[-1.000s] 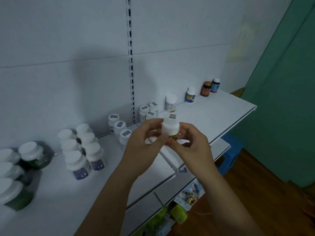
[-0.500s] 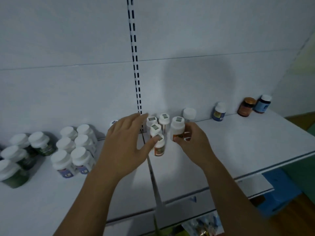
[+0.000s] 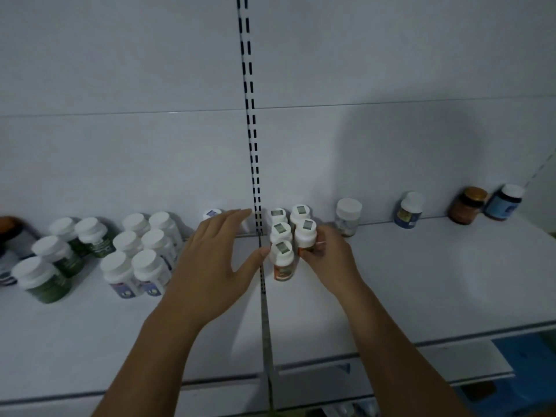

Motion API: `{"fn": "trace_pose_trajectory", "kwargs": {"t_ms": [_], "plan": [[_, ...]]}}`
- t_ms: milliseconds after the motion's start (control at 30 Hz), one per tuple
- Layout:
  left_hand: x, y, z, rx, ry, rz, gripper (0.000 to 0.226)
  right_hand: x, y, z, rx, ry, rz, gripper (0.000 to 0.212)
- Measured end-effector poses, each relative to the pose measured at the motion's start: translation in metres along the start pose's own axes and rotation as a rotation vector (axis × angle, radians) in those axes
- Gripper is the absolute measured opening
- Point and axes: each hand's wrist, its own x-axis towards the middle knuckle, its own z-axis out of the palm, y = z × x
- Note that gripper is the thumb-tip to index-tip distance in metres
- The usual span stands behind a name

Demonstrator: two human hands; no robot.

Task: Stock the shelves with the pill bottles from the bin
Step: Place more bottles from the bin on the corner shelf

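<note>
Bottle now in beside the cluster on shelf — I see right hand fingers curled round it, left hand spread, thumb touching front bottle.

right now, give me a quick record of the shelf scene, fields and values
right hand: grips a white-capped orange-label bottle in the cluster
left hand: open, thumb beside the front bottle
cluster: five orange-label bottles, upright, right of the slotted upright
left side: green-label bottles, white bottles with bluish labels
shelf: white, four single bottles along the back right
</note>
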Motion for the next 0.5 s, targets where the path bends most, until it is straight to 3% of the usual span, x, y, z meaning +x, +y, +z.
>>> {"fn": "trace_pose_trajectory", "kwargs": {"t_ms": [200,500], "plan": [[0.001,0.0,-0.003,0.004,0.02,-0.004,0.069,0.003,0.006,0.004,0.023,0.004,0.003,0.037],[-0.002,0.0,-0.005,0.013,0.026,-0.035,0.067,-0.012,0.002,-0.005,0.055,0.0,-0.025,0.058]]}}
